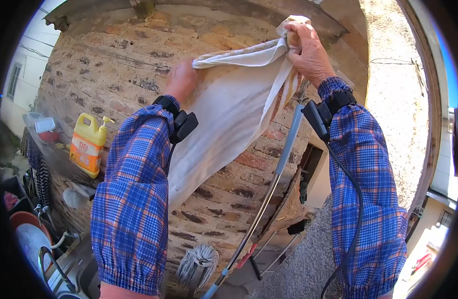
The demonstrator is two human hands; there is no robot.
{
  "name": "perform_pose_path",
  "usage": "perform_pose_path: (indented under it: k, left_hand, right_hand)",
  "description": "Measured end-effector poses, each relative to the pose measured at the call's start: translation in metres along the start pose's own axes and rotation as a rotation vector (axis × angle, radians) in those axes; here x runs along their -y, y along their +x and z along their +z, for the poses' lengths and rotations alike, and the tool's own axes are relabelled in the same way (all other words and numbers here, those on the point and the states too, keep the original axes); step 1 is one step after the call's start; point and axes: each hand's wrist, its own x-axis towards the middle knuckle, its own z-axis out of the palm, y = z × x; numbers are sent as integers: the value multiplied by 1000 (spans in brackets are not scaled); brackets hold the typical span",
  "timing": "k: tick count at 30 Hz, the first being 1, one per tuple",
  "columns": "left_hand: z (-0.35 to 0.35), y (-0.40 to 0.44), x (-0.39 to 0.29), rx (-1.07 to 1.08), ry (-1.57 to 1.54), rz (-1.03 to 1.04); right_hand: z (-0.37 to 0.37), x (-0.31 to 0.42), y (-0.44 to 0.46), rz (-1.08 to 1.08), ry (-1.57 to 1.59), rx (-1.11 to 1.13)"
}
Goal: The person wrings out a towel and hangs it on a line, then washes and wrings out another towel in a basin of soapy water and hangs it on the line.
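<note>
A white cloth (234,109) with brownish edging hangs in front of the brick wall, stretched between my raised hands. My left hand (181,81), slightly blurred, is closed on its upper left corner. Higher up, my right hand (310,55) grips the upper right end, where the fabric is bunched above and between thumb and fingers. From there a folded edge drops down the right side, while the lower left part falls behind my left forearm. Checked blue sleeve covers and black wrist straps are on both arms.
Behind the cloth stands a rough brick wall (124,65). A metal pole (259,209) leans diagonally beside a string mop head (199,261). To the left are a yellow detergent jug (88,144) on a ledge and a sink faucet (54,264). A grey concrete surface (308,254) lies lower right.
</note>
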Motion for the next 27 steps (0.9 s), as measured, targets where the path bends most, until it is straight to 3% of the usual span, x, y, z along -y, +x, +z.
perform_pose_path:
  k: [3, 5, 7, 12, 15, 16, 20, 22, 23, 25, 26, 27]
  left_hand:
    - [26, 2, 9, 6, -68, 129]
    - [35, 11, 20, 74, 192, 162]
    - [36, 7, 23, 81, 241, 127]
    - [-20, -7, -7, 156, 227, 141]
    - [-50, 9, -19, 290, 186, 236]
    - [-58, 17, -24, 281, 200, 244]
    - [-73, 44, -32, 522, 150, 294]
    - [-73, 55, -32, 630, 102, 322]
    - [-70, 58, -32, 588, 153, 293]
    - [-63, 56, -33, 548, 192, 266]
    - [-59, 56, -35, 445, 270, 251]
    - [-54, 55, -37, 345, 345, 232]
  right_hand:
    - [10, -9, -8, -57, -146, 71]
    - [23, -21, -11, -162, -337, 43]
    - [30, -25, -18, -163, -368, 58]
    - [47, -33, -21, -98, -412, 107]
    - [75, -46, -9, -47, -270, -85]
    - [82, -43, -1, 52, -179, -99]
    - [128, -45, 13, 118, 9, -155]
    - [135, -37, -1, 181, 115, 593]
    - [132, -37, -5, 185, 113, 598]
    - [123, -40, -10, 618, 420, 627]
    - [122, -39, -18, 511, 218, 428]
    - [114, -35, -24, 510, 206, 435]
